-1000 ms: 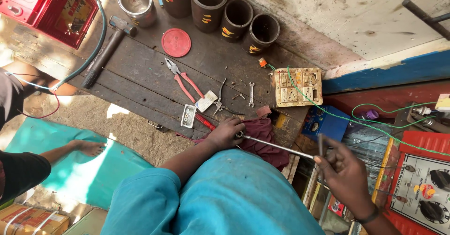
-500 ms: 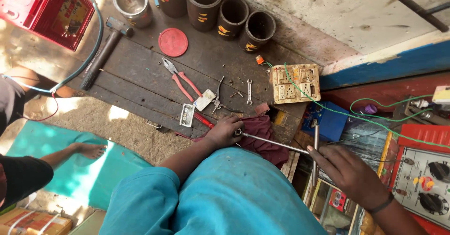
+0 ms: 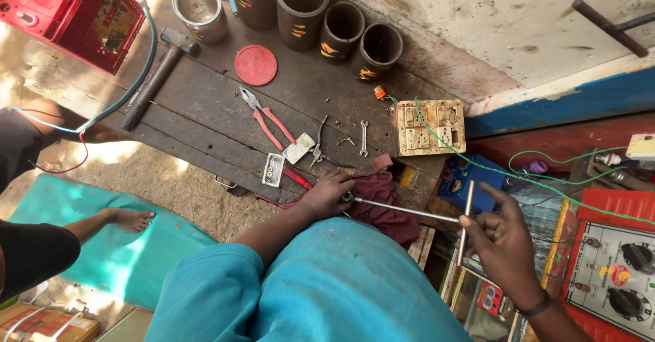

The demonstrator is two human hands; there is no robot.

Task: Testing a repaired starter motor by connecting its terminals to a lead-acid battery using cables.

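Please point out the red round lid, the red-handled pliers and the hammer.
Red round lid (image 3: 256,65), head view, centre of its top.
Red-handled pliers (image 3: 271,125), head view, on the handles.
Hammer (image 3: 155,81), head view, middle of its handle.

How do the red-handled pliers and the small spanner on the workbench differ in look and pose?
The red-handled pliers are larger, with two red grips spread apart; the small spanner is one bare metal piece. The pliers lie slanted, the spanner nearly straight up the picture. Both rest untouched on the dark workbench.

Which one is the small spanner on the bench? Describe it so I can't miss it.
Start at the dark wooden bench and find the cream switchboard at its right end. Just left of that lies the small spanner, apart from both hands. Unlike the red-handled pliers nearby, it is bare grey metal.
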